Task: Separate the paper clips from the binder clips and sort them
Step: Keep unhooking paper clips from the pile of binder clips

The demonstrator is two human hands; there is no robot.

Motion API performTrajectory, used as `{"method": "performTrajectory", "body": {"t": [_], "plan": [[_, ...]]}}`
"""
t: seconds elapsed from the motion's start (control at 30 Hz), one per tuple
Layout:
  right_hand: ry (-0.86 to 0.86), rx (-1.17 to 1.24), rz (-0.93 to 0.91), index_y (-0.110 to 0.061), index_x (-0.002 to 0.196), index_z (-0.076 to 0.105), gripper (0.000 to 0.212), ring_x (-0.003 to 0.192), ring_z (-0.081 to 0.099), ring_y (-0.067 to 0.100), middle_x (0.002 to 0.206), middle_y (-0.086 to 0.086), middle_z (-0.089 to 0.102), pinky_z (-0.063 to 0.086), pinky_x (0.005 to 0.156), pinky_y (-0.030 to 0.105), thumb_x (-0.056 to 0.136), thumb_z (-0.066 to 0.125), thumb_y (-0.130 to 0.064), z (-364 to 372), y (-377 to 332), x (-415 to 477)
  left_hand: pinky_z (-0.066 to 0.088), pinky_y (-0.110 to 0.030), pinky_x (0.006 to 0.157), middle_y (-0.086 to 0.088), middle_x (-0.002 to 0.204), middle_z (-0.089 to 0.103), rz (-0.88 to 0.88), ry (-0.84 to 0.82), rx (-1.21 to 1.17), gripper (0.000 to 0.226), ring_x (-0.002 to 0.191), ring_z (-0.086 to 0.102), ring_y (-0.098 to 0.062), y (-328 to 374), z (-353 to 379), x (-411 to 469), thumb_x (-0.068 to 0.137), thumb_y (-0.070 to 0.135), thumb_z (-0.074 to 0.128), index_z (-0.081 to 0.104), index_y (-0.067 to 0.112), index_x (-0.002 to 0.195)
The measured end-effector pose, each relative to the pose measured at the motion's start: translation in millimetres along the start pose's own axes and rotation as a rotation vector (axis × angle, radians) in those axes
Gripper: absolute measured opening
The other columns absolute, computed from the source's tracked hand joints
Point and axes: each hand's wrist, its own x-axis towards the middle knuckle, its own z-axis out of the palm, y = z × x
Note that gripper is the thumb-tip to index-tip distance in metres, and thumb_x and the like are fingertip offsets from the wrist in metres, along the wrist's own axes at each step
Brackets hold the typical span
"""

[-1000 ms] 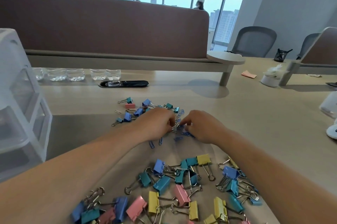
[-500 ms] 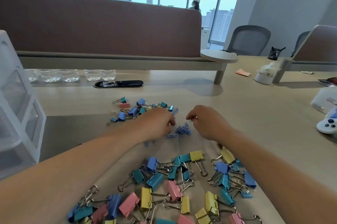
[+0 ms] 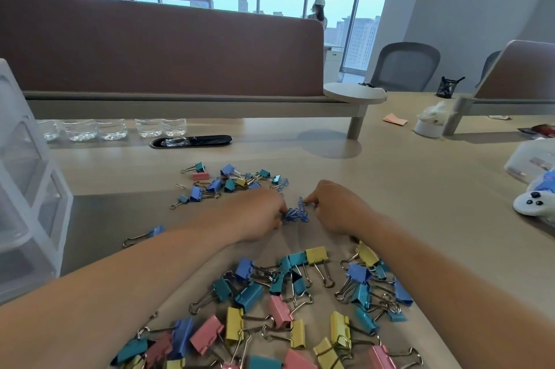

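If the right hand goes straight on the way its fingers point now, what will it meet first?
Most likely the small heap of blue paper clips, which lies directly before the right hand and seems almost touched already. Just beyond the heap is the left hand.

A pale wooden desk [image 3: 405, 197] runs under a brown fabric divider panel [image 3: 165, 47]. Clear plastic water bottles [image 3: 111, 129] line up beneath the panel, beside a black oval cable port [image 3: 192, 141]. A white translucent drawer unit [image 3: 27, 188] stands at the left edge. A grey mesh office chair [image 3: 405, 66] sits beyond the desk.

Blue paper clips [image 3: 295, 214] – binder clips [image 3: 288, 302] in pink, yellow, teal & blue; tan desk [image 3: 420, 188].
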Motion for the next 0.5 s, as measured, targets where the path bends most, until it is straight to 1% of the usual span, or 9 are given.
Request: {"method": "performTrajectory", "body": {"t": [0.1,0.17,0.23,0.3,0.4,0.5], "plan": [[0.023,0.024,-0.026,-0.024,0.127,0.066,0.042,0.111,0.057,0.019,0.124,0.001,0.053,0.044,0.095,0.027,0.095,0.045,-0.005,0,-1,-3,0.050,-0.033,0.072,0.003,0.083,0.060,0.007,0.000,-0.019,0.030,0.078,0.059,-0.016,2,-1,-3,0.095,0.018,0.054,0.066,0.017,0.122],[0.053,0.061,-0.025,-0.021,0.127,0.065,0.040,0.114,0.056,0.019,0.124,0.000,0.056,0.043,0.096,0.027,0.095,0.046,-0.007,-1,-1,-6,0.053,-0.036,0.076,-0.001,0.091,0.066,0.008,0.007,-0.027,0.030,0.082,0.062,-0.018,3,-1,-4,0.094,0.017,0.054,0.067,0.016,0.121],[0.075,0.083,-0.018,-0.018,0.133,0.060,0.042,0.120,0.054,0.019,0.131,0.000,0.055,0.042,0.101,0.028,0.095,0.046,-0.007,-2,-2,-7,0.052,-0.033,0.074,-0.002,0.092,0.067,0.010,0.016,-0.039,0.030,0.081,0.062,-0.018,3,0,-5,0.094,0.017,0.054,0.067,0.017,0.122],[0.030,0.066,-0.023,-0.017,0.137,0.056,0.045,0.120,0.054,0.020,0.135,0.002,0.050,0.042,0.103,0.029,0.095,0.045,-0.008,-1,-3,-7,0.047,-0.029,0.069,0.002,0.086,0.061,0.020,0.029,-0.041,0.032,0.078,0.058,-0.015,4,0,-5,0.094,0.016,0.054,0.066,0.018,0.124],[-0.035,0.036,-0.052,-0.021,0.135,0.060,0.046,0.107,0.058,0.020,0.130,0.003,0.048,0.048,0.095,0.031,0.095,0.045,-0.006,0,-8,-7,0.045,-0.026,0.069,0.001,0.085,0.060,0.030,0.052,-0.041,0.035,0.077,0.057,-0.015,5,0,-5,0.094,0.015,0.054,0.065,0.021,0.127],[-0.037,0.098,-0.080,-0.022,0.131,0.063,0.051,0.109,0.057,0.018,0.128,0.002,0.052,0.044,0.089,0.023,0.091,0.044,0.001,-4,-10,-12,0.041,-0.024,0.069,-0.001,0.097,0.065,0.020,0.051,-0.054,0.038,0.078,0.052,-0.012,2,2,-5,0.094,0.017,0.055,0.061,0.024,0.131]]}}
